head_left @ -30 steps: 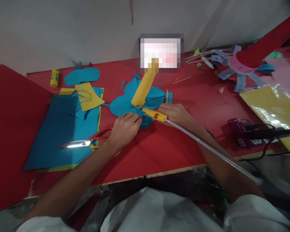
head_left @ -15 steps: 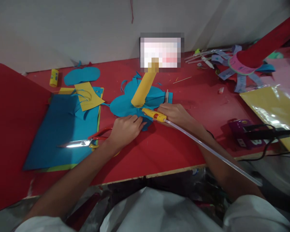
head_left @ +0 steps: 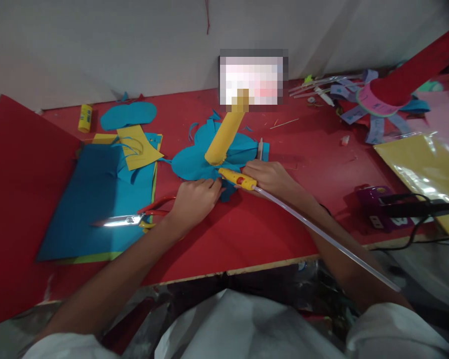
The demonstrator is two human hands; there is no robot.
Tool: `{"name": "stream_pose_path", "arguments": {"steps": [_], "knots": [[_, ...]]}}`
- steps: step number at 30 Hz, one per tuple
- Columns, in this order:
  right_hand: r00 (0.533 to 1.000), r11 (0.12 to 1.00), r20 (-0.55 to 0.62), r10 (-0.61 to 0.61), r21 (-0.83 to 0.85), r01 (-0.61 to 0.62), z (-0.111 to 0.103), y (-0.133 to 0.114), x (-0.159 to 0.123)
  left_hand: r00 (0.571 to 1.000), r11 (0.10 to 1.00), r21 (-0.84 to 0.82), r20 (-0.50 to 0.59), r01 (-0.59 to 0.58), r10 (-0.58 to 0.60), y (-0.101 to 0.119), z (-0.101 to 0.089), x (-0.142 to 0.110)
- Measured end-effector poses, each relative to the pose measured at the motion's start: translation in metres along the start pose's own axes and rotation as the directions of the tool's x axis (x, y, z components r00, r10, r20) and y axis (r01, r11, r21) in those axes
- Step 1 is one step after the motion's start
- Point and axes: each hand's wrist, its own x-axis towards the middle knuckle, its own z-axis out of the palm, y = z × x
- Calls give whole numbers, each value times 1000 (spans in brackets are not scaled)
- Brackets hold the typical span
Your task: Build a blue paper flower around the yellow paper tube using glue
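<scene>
The left hand lies with curled fingers pressing the near edge of the blue paper cutout on the red table. Just beside it, the right hand is closed around a yellow glue gun, whose tip touches the cutout next to the left fingertips; a long clear glue stick comes out behind. Beyond both hands, a yellow paper tube stands tilted on the cutout. Scissors lie left of the left hand.
</scene>
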Motion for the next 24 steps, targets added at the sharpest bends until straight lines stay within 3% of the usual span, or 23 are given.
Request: {"name": "stream_pose_path", "arguments": {"steps": [24], "knots": [[1000,999,-3,-2,46,3,-5,5,-3,999,1000,1,33,5,-5,1,-2,1]]}}
